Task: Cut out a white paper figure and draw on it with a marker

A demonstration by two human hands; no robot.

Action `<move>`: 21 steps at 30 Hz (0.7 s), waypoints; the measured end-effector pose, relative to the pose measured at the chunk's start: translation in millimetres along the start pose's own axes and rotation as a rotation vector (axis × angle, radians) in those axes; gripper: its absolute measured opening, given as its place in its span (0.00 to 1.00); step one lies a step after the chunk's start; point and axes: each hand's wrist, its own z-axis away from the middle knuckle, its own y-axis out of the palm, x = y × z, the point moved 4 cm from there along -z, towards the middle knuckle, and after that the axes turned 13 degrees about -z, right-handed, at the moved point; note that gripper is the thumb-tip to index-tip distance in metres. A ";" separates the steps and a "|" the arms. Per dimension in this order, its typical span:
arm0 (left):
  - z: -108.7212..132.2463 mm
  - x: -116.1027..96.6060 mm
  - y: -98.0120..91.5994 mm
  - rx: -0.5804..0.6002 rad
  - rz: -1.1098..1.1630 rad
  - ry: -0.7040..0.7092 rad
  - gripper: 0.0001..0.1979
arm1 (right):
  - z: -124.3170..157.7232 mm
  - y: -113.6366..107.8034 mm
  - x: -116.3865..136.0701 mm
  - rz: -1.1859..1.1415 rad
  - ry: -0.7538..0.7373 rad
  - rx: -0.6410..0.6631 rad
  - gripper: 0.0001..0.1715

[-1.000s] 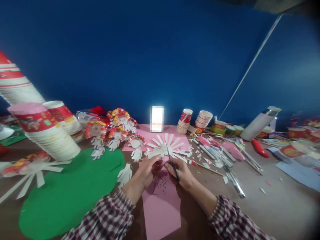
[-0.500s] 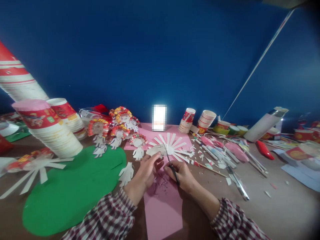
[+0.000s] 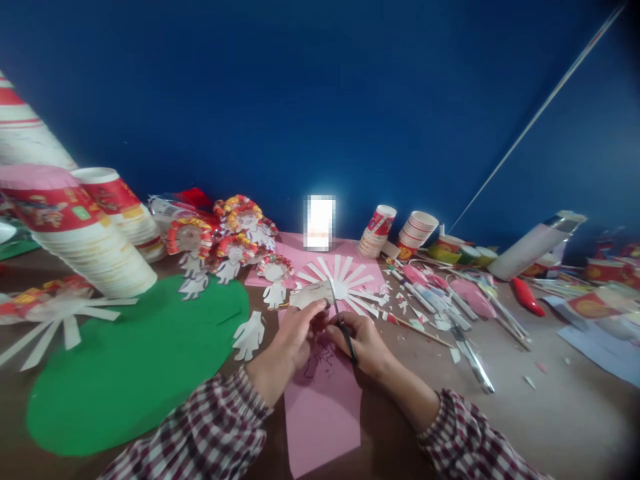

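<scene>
Near the middle, my left hand [image 3: 295, 340] pinches a piece of white paper [image 3: 311, 295] by its lower edge. My right hand [image 3: 364, 343] is closed on dark-handled scissors [image 3: 345, 333], whose blades point up and meet the paper's right side. Beneath both hands lies a pink paper strip [image 3: 325, 420] with dark line drawing on it. Just beyond the paper is a cut paper cup [image 3: 343, 288] with its white strips fanned out flat. A white paper figure cutout [image 3: 249, 335] rests left of my left wrist.
A green paper sheet [image 3: 140, 373] covers the left, with tall stacks of paper cups [image 3: 95, 233] behind it. Decorated paper figures [image 3: 230, 257] cluster at back left. Markers [image 3: 425, 297], paper scraps, a craft knife [image 3: 473, 360] and a red object [image 3: 527, 297] lie right. A white bottle [image 3: 535, 247] leans behind.
The view has shifted slightly, so the left-side things sit higher and further left. My hands keep nearly the same grip; the white paper has turned a little at the scissor blades.
</scene>
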 end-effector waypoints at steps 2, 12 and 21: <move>1.4 -0.7 2.0 0.005 0.028 0.004 0.12 | 1.2 0.3 3.3 0.054 -0.025 0.002 0.16; -2.5 3.8 -2.3 -0.022 -0.001 -0.071 0.09 | 0.1 -3.8 -0.9 0.081 -0.069 0.043 0.17; 1.0 2.6 0.1 -0.007 -0.004 -0.098 0.09 | 0.5 -4.8 0.4 0.094 -0.087 0.066 0.20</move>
